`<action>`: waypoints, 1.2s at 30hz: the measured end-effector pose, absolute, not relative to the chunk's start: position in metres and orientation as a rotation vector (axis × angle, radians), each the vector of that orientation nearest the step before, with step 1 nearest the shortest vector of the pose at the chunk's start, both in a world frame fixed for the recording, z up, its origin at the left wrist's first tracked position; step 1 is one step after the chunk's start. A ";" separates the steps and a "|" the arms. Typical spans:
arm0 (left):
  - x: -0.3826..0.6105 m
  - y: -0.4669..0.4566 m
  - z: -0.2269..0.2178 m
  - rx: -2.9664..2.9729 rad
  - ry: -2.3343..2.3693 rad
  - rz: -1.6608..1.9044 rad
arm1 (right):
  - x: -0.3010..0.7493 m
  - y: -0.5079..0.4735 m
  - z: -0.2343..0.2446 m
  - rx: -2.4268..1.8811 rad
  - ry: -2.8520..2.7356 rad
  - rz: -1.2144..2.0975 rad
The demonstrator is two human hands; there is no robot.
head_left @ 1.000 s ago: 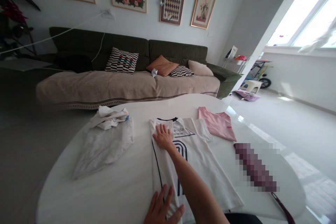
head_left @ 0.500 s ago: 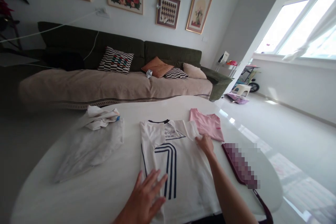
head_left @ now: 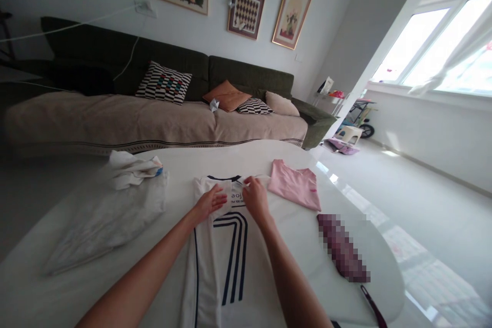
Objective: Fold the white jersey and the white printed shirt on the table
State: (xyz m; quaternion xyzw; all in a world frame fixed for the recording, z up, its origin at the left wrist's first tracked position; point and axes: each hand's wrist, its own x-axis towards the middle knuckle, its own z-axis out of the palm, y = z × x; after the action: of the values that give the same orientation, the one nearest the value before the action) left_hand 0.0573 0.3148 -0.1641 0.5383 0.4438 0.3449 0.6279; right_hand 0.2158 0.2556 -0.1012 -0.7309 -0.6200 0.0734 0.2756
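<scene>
White jersey (head_left: 226, 251) lies flat on the white surface (head_left: 115, 277), both sides folded inward. Print: large navy striped "7"; above it only "ao" is readable, the rest covered by the hands. Left hand (head_left: 210, 202) and right hand (head_left: 255, 199) press open-palmed near the collar, clasping nothing. The jersey's lower hem is cut off by the frame. A blurred purple object (head_left: 342, 248) lies to the right, unidentifiable.

both hands (head_left: 234, 200) moved to jersey (head_left: 226, 256) collar, seemingly

Pink top (head_left: 294, 187) crowds rightward; bare table (head_left: 180, 261) leftward seems passable.
</scene>
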 end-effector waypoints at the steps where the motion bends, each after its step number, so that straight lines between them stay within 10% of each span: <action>1: 0.056 0.317 -0.165 1.167 1.021 0.783 | 0.196 0.250 -0.103 -1.906 -1.756 0.224; 18: 0.095 0.347 -0.151 1.096 1.158 0.721 | 0.241 0.049 -0.175 -2.280 -1.590 -0.011; 36: 0.079 0.350 -0.153 1.740 1.606 0.675 | 0.201 0.054 -0.146 -1.535 -1.893 0.529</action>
State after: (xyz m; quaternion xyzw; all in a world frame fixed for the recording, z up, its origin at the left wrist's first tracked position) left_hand 0.0786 0.3502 -0.1528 0.6662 0.6151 0.2583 0.3333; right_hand 0.2009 0.0544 -0.1461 -0.5836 -0.7195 0.2011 0.3183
